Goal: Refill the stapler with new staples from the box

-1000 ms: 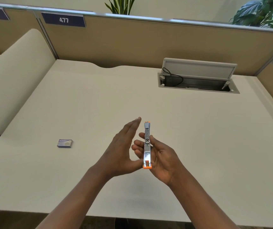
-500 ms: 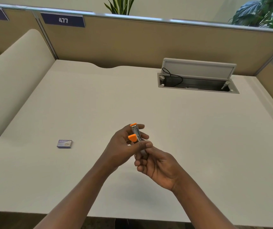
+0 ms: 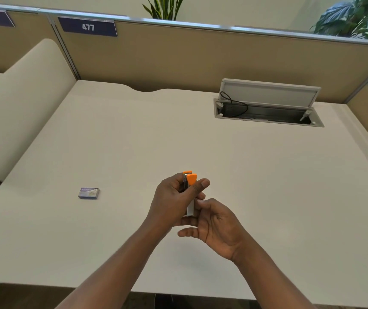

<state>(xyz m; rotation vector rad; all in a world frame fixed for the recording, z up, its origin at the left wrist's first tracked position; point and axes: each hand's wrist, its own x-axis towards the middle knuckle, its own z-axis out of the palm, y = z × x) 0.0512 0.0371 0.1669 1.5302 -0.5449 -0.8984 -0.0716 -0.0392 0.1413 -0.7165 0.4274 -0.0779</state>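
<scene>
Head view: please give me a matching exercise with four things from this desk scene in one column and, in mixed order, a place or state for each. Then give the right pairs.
Things:
1. stapler
2. staple box
3. hatch lid
4. sign 477

Places or states:
A. raised open at the far right of the desk
B. upright in the grip of the left hand, above the desk
C. fixed on the partition
D. lying flat on the desk, left of the stapler

Pairs: 1-B, 2-D, 3-A, 4-C.
</scene>
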